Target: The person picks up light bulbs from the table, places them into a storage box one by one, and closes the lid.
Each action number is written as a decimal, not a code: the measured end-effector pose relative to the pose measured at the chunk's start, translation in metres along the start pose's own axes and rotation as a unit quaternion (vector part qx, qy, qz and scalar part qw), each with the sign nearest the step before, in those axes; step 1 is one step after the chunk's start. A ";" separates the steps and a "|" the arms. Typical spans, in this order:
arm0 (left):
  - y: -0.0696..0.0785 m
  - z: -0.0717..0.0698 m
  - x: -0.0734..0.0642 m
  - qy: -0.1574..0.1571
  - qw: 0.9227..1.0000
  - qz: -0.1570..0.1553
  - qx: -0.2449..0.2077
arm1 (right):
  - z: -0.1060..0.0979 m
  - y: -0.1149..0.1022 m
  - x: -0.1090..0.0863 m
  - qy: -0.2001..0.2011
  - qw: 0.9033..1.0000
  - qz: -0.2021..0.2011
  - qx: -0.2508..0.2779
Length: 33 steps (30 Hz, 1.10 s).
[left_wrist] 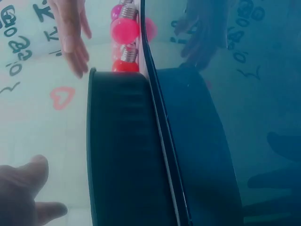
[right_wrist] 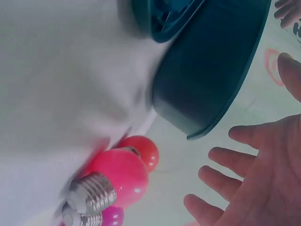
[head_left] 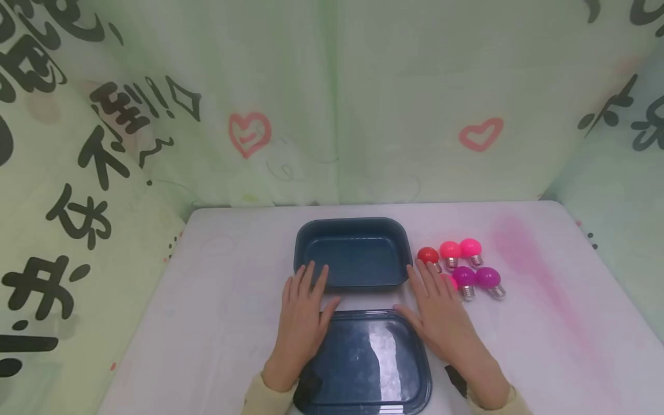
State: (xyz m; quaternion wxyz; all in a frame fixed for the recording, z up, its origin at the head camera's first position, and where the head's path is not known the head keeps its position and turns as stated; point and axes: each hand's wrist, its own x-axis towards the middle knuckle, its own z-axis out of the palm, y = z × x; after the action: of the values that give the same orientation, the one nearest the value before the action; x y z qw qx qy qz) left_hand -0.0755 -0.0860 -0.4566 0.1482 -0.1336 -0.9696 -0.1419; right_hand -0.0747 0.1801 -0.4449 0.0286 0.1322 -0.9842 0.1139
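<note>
A dark blue rectangular box stands open-topped on the table, nothing inside it. Nearer the person lies its dark blue lid, flat and glossy. My left hand hovers with straight, spread fingers over the left side, fingertips overlapping the box's near left corner in the head view. On the other side my right hand is held likewise, fingers straight, close to the box's near right corner. Right of the box lie several light bulbs: a red bulb, pink bulbs and purple bulbs. One pink bulb is partly hidden behind the right hand.
A white table carries everything, with a pink stain on its right side. Pale green curtains with dark lettering and red hearts enclose the back and both sides.
</note>
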 end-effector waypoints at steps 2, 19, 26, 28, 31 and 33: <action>-0.001 0.001 0.001 0.013 1.000 0.003 -0.002 | -0.001 0.002 0.000 0.005 1.000 -0.003 -0.006; -0.010 0.002 0.015 0.061 0.997 0.003 -0.036 | -0.007 0.023 0.001 0.016 1.000 0.006 -0.012; -0.014 0.001 0.021 0.066 0.997 -0.010 -0.035 | -0.006 0.031 0.002 0.005 1.000 0.005 -0.027; -0.015 0.001 0.022 0.067 0.997 -0.014 -0.035 | -0.006 0.033 0.002 0.008 0.999 0.002 -0.034; -0.017 0.002 0.024 0.070 0.997 -0.019 -0.033 | -0.005 0.035 0.002 0.011 0.999 -0.002 -0.040; -0.019 0.002 0.026 0.074 0.997 -0.020 -0.032 | -0.005 0.037 0.002 0.009 0.999 -0.002 -0.041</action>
State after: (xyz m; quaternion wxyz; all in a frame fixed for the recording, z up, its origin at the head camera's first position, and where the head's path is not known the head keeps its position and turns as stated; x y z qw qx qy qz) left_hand -0.1053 -0.0969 -0.4546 0.2123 -0.1078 -0.9534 -0.1855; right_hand -0.0866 0.2152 -0.4481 0.0434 0.1320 -0.9875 0.0744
